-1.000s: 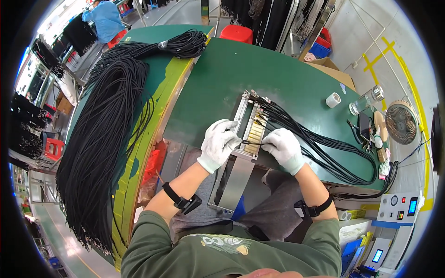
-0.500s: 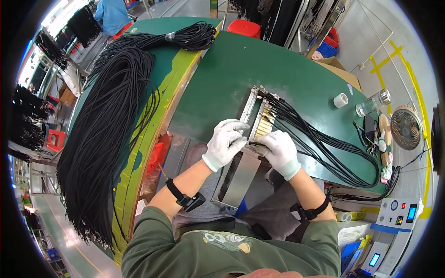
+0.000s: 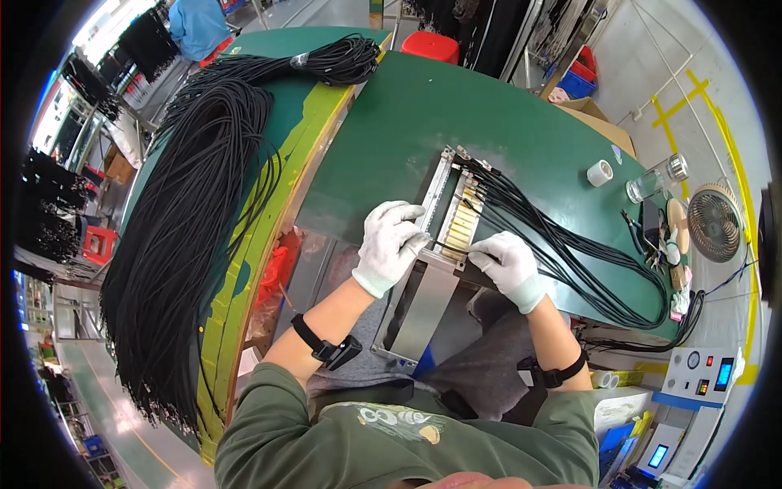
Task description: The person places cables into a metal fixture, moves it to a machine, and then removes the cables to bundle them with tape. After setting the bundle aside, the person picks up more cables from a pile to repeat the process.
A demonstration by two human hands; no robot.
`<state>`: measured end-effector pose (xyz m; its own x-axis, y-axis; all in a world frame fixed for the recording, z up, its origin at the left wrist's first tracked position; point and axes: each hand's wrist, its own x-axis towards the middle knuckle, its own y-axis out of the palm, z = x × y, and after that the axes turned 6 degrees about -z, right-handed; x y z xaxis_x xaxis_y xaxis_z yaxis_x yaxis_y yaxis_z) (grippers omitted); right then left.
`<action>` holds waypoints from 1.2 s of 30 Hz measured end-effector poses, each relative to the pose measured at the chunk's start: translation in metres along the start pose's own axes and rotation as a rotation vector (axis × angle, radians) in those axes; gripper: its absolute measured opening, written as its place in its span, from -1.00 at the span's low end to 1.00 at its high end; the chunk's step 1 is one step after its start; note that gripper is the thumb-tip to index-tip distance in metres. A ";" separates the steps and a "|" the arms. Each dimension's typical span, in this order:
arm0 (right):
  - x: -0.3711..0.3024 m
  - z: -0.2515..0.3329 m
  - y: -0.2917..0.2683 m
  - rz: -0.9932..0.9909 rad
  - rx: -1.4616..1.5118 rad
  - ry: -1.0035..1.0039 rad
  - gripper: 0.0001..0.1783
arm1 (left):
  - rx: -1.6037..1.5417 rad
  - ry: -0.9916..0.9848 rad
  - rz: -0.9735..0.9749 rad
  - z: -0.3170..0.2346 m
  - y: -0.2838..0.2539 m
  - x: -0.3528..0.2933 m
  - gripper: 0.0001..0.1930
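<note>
My left hand (image 3: pixel 389 249), in a white glove, is closed at the near left of a metal fixture with a row of yellow slots (image 3: pixel 462 222). A short dark stretch of black cable (image 3: pixel 444 246) runs from its fingertips across the fixture's near end. At the right side of that end, my gloved right hand (image 3: pixel 511 270) has thumb and forefinger pinched together; what is between them is too small to make out. A slim metal rail (image 3: pixel 437 189) lies along the fixture's left. Several black cables (image 3: pixel 554 232) lead from the far slots and loop to the right.
A thick bundle of black cables (image 3: pixel 183 220) covers the left table. On the right of the green table (image 3: pixel 366 138) stand a white roll (image 3: pixel 599 173), a glass jar (image 3: pixel 648 186), pliers (image 3: pixel 633 234) and a small fan (image 3: pixel 714 224). A red stool (image 3: pixel 430 47) is beyond.
My right hand has moved right and slightly nearer, away from the left hand. A short cable stretch and more of the fixture's near end now show between them.
</note>
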<state>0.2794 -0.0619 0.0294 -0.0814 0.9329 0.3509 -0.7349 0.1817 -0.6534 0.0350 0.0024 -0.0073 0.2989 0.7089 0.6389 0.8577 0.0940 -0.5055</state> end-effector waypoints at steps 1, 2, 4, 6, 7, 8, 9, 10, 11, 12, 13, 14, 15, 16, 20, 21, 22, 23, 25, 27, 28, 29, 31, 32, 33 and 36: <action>0.001 0.001 0.000 -0.012 -0.099 -0.074 -0.92 | 0.008 -0.018 -0.010 0.001 0.001 0.000 -0.87; 0.001 0.002 0.000 -0.024 -0.198 -0.149 -0.93 | 0.018 -0.035 -0.021 0.001 0.001 0.000 -0.86; 0.001 0.000 0.000 -0.022 -0.243 -0.163 -0.92 | 0.012 -0.058 -0.030 0.008 0.005 -0.003 -0.85; 0.001 -0.002 -0.001 -0.015 -0.339 -0.191 -0.91 | -0.005 -0.104 -0.052 0.013 0.007 -0.005 -0.84; 0.000 -0.001 0.000 -0.015 -0.338 -0.190 -0.91 | -0.005 -0.105 -0.051 0.013 0.007 -0.006 -0.84; -0.001 0.000 0.001 -0.021 -0.350 -0.212 -0.91 | -0.006 -0.098 -0.043 0.013 0.007 -0.006 -0.82; -0.001 0.001 0.002 -0.027 -0.362 -0.235 -0.90 | -0.006 -0.090 -0.036 0.013 0.007 -0.007 -0.81; -0.002 0.002 0.002 -0.034 -0.374 -0.258 -0.89 | -0.006 -0.083 -0.029 0.013 0.007 -0.007 -0.80; -0.003 0.001 0.003 -0.034 -0.373 -0.258 -0.89 | -0.006 -0.083 -0.029 0.014 0.006 -0.009 -0.80; -0.003 0.001 0.003 -0.024 -0.390 -0.266 -0.88 | -0.022 -0.103 -0.017 0.013 0.006 -0.008 -0.79; -0.004 0.000 0.002 -0.015 -0.408 -0.274 -0.88 | -0.038 -0.122 -0.006 0.011 0.005 -0.007 -0.78; -0.005 -0.001 0.003 -0.005 -0.425 -0.282 -0.87 | -0.054 -0.142 0.006 0.010 0.005 -0.006 -0.77; -0.006 -0.001 0.004 -0.006 -0.426 -0.281 -0.87 | -0.056 -0.141 0.007 0.009 0.005 -0.006 -0.77; -0.005 0.000 0.006 -0.011 -0.428 -0.285 -0.87 | -0.030 -0.073 0.052 0.006 0.004 -0.006 -0.77; -0.004 -0.004 0.009 -0.009 -0.428 -0.283 -0.87 | 0.066 0.110 0.178 -0.013 0.006 0.005 -0.76; -0.003 -0.006 0.008 0.005 -0.425 -0.276 -0.87 | 0.111 0.156 0.211 -0.016 0.009 0.006 -0.78; -0.004 -0.007 0.009 0.019 -0.419 -0.269 -0.87 | 0.158 0.201 0.246 -0.017 0.009 0.005 -0.79; 0.000 -0.007 0.007 0.017 -0.419 -0.268 -0.87 | 0.158 0.203 0.247 -0.016 0.010 0.004 -0.79; 0.016 -0.008 -0.002 -0.156 -0.450 -0.194 -0.86 | 0.167 0.189 0.272 -0.010 0.014 0.004 -0.76; 0.021 -0.012 -0.009 -0.253 -0.471 -0.161 -0.86 | 0.171 0.194 0.277 -0.008 0.014 0.006 -0.75; 0.018 -0.020 -0.010 -0.187 -0.556 -0.108 -0.87 | 0.165 0.192 0.282 -0.011 0.012 0.004 -0.75; 0.018 -0.030 -0.012 -0.126 -0.646 -0.057 -0.88 | 0.157 0.196 0.279 -0.013 0.012 0.004 -0.75; 0.025 -0.040 -0.013 -0.122 -0.632 -0.069 -0.90 | 0.174 0.234 0.234 -0.008 0.014 0.008 -0.76; 0.017 -0.042 -0.014 -0.159 -0.533 -0.122 -0.90 | 0.120 0.170 0.159 -0.005 0.017 0.002 -0.78; 0.017 -0.033 -0.016 -0.098 -0.483 -0.173 -0.89 | 0.070 0.103 0.090 -0.002 0.018 -0.003 -0.81; 0.010 -0.007 -0.013 -0.006 -0.396 -0.272 -0.85 | 0.012 0.037 0.018 0.007 0.018 -0.011 -0.84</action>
<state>0.2926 -0.0527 0.0367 -0.2899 0.8258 0.4838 -0.4272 0.3408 -0.8375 0.0442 0.0017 -0.0276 0.3302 0.6840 0.6505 0.8469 0.0896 -0.5241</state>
